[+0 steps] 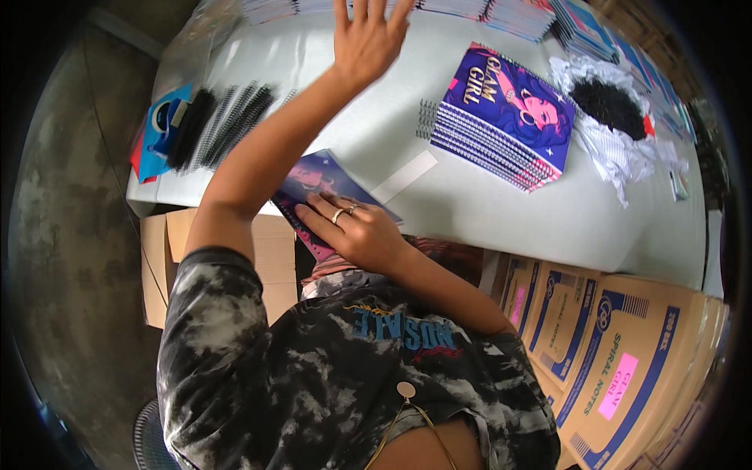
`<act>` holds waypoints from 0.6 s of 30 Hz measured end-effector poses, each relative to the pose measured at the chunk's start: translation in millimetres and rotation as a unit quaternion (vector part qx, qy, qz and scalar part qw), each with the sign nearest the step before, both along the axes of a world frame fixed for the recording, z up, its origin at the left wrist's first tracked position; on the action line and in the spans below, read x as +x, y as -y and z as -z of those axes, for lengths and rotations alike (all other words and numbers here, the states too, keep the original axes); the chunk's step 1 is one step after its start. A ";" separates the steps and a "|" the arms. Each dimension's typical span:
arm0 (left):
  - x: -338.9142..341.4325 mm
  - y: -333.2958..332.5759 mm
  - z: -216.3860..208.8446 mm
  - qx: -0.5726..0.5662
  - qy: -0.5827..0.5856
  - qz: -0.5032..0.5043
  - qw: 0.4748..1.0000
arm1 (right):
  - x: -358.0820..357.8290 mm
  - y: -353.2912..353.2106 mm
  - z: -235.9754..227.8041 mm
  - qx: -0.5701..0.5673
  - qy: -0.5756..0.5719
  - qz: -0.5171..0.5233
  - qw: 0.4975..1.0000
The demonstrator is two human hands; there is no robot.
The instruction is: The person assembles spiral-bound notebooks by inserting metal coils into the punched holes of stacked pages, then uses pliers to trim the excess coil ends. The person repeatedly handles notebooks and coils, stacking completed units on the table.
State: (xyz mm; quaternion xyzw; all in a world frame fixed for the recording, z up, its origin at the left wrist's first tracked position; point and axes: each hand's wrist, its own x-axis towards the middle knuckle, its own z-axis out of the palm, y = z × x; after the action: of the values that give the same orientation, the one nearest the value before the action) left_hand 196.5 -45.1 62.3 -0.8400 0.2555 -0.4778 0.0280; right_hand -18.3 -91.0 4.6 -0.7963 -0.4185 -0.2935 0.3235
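Observation:
My left hand (370,41) reaches out over the far part of the table, fingers spread and holding nothing; the top edge cuts off the fingertips. Below it, a purple and pink notebook (329,174) lies at the near table edge, partly hanging over. My right hand (356,235), with rings on it, rests on that cover with fingers stretched out; its thumb is hidden. Beside the notebook lies a pale strip (405,175). To the right stands a stack of spiral notebooks (501,117) with the same kind of illustrated cover.
Loose black spiral coils (227,121) lie at the left on the white table (509,223). Rows of notebooks (517,17) line the far edge. White crumpled cloth (615,157) with a black bundle (609,108) is at right. Cardboard boxes (576,329) stand below.

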 end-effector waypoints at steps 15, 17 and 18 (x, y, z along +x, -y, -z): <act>-145.5 -80.8 123.0 -0.085 -0.183 0.192 0.960 | 42.1 80.6 34.6 0.230 -0.164 -0.026 0.959; -164.2 -88.0 120.3 0.161 -0.052 0.297 0.940 | 48.5 87.0 38.9 0.247 -0.157 -0.032 0.956; -151.8 -77.8 95.2 0.042 -0.001 0.272 0.961 | 49.8 88.9 37.5 0.234 -0.147 -0.028 0.961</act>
State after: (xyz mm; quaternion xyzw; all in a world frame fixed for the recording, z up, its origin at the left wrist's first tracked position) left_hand 44.7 32.7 -32.9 -0.7372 0.4945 -0.4553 -0.0678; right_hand 31.4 -179.9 -32.9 -0.7210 -0.3080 -0.2535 0.5666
